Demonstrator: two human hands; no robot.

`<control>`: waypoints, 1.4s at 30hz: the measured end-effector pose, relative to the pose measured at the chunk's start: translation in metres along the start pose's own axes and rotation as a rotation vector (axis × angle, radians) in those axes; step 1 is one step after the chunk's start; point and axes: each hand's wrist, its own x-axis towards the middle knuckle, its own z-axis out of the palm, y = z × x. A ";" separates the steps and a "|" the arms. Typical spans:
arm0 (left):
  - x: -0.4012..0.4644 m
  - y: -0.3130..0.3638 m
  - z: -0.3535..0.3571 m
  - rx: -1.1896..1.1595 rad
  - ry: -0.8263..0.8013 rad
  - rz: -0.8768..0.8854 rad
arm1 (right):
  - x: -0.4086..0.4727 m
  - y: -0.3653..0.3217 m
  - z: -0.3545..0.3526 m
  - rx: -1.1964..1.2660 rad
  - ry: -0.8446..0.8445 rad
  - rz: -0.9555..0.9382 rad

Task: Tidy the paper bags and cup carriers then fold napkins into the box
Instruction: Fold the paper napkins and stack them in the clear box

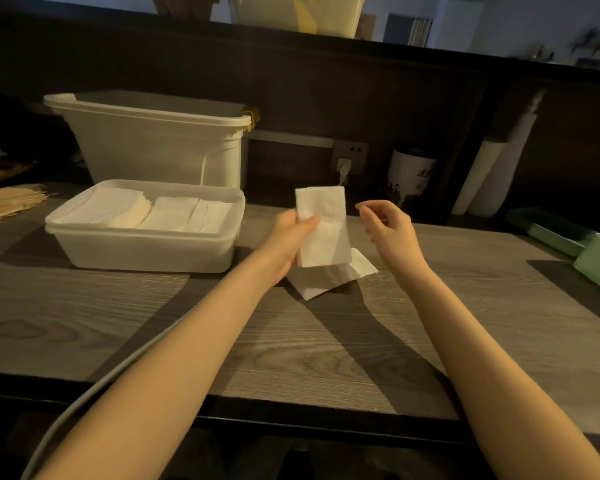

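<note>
Left hand (291, 237): thumb laid across the front of a folded white napkin (323, 226), fingers behind it, pinching its left edge; the napkin is held upright above the tabletop, long side vertical.

Right hand (387, 226): raised just beside the napkin's right edge, not touching it; fingers loosely curled, thumb and forefinger near each other, holding nothing.

Loose napkins (333, 277): white, lying flat on the wood-grain table (291, 341) directly under the held napkin, partly hidden by it; how many lie there cannot be told.

Napkin box (146, 247): shallow, translucent white plastic, lidless, on the table left of the left hand; rows of folded napkins fill it close to the rim.

Tall bin (153, 140): off-white plastic, yellow clip at its right corner, standing behind the box.

Wooden sticks (11, 202): a pile at the far left edge of the table.

Wall socket (350, 155): on the dark back panel, a white plug in it.

Printed canister (411, 176): white, right of the socket.

White rolls (492, 174): leaning against the panel, further right.

Green trays (568, 237): at the right edge of the table.

Grey cable (118, 375): running beneath the left forearm.
</note>
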 end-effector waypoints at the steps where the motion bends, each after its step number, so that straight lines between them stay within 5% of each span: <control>1: 0.002 0.002 -0.005 -0.026 0.036 0.004 | 0.001 0.003 -0.002 -0.055 -0.038 0.039; 7: 0.012 -0.001 -0.032 -0.082 0.185 0.005 | -0.005 0.011 -0.002 -0.462 -0.333 0.222; 15: 0.014 -0.002 -0.033 0.055 0.223 0.039 | -0.009 0.015 0.006 -0.623 -0.406 0.259; 21: 0.014 -0.002 -0.033 0.036 0.231 0.032 | -0.005 0.018 0.007 -0.507 -0.365 0.222; 26: 0.016 -0.003 -0.034 0.028 0.264 -0.002 | -0.004 0.006 -0.002 -0.105 -0.168 0.118; 32: 0.012 -0.001 -0.029 -0.007 0.244 -0.052 | -0.006 -0.013 -0.016 0.341 -0.120 0.144; 42: -0.002 -0.005 -0.002 -0.020 -0.102 -0.140 | -0.013 -0.016 -0.003 0.202 -0.129 0.063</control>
